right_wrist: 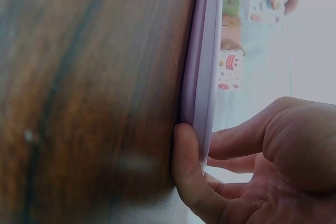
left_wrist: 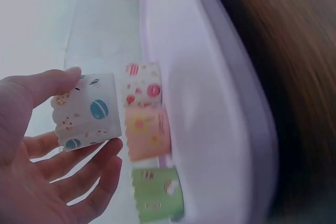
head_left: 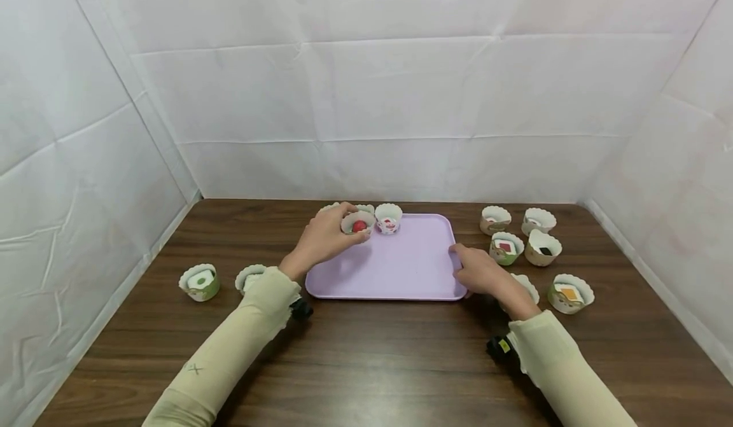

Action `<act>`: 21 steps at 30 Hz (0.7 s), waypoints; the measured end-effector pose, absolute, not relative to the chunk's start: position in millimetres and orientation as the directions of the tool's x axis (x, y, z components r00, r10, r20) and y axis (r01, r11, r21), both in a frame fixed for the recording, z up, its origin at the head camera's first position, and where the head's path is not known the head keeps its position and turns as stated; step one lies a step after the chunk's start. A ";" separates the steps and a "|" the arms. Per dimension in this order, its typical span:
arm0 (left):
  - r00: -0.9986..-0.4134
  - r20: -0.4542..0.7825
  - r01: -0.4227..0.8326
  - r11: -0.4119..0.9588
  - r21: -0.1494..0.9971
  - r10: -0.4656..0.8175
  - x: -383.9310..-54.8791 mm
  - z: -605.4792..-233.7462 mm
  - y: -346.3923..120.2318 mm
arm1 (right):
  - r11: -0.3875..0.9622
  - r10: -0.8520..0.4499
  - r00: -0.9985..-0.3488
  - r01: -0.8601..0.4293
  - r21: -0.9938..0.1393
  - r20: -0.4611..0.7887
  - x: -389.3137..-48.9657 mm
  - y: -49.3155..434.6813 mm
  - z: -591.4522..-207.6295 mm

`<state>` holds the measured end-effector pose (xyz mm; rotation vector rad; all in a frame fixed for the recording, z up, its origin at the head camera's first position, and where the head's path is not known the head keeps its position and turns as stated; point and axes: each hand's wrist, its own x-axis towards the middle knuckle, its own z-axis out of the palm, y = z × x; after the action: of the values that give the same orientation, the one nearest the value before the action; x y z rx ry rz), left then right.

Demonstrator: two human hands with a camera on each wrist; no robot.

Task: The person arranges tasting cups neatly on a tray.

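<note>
My left hand (head_left: 326, 235) holds a white paper baking cup (left_wrist: 86, 111) with a macaron print above the lilac tray (head_left: 395, 271), thumb on one side and fingers on the other. A small red piece (head_left: 359, 226) shows inside this cup. Along the tray's far side stand a red-and-white patterned cup (head_left: 389, 219), a peach cup (left_wrist: 147, 134) and a green cup (left_wrist: 157, 195); in the head view the hand and held cup partly cover the last two. At the tray's right edge, my right hand (head_left: 480, 269) pinches the rim between thumb and fingers.
Two cups stand left of the tray: a green one (head_left: 200, 282) and another (head_left: 247, 275) partly behind the left sleeve. Several filled cups, among them one with an orange piece (head_left: 570, 294), stand at the right. White sheeting (head_left: 401, 96) encloses the brown wooden table (head_left: 366, 363).
</note>
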<state>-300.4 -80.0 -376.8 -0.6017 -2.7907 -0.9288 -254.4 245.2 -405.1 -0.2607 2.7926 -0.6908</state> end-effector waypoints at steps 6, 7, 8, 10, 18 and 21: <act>-0.888 0.265 0.458 0.698 0.550 0.375 -305.1 -370.6 -53.1 | 0.870 -0.238 -0.952 -0.121 -0.478 -0.191 -256.1 247.5 -404.5; -0.887 0.264 0.461 0.698 0.547 0.380 -306.1 -369.7 -48.9 | 0.869 -0.241 -0.952 -0.125 -0.479 -0.189 -256.1 247.9 -404.6; -0.886 0.261 0.463 0.697 0.548 0.384 -306.8 -368.6 -44.9 | 0.868 -0.241 -0.952 -0.125 -0.481 -0.187 -256.2 248.4 -404.7; -0.883 0.256 0.468 0.697 0.544 0.393 -308.1 -366.2 -37.8 | 0.865 -0.244 -0.951 -0.126 -0.486 -0.188 -256.3 249.0 -405.1; -0.870 0.263 0.491 0.691 0.530 0.416 -318.8 -356.7 -16.8 | 0.864 -0.253 -0.949 -0.134 -0.486 -0.188 -256.2 247.3 -406.8; -0.870 0.255 0.491 0.706 0.510 0.421 -323.0 -352.4 -9.5 | 0.861 -0.254 -0.950 -0.137 -0.490 -0.181 -257.0 246.7 -407.6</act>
<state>-323.0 -9.5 -352.4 -0.7489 -2.7902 -0.8862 -257.0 246.7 -407.6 -0.2983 2.7957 -0.7108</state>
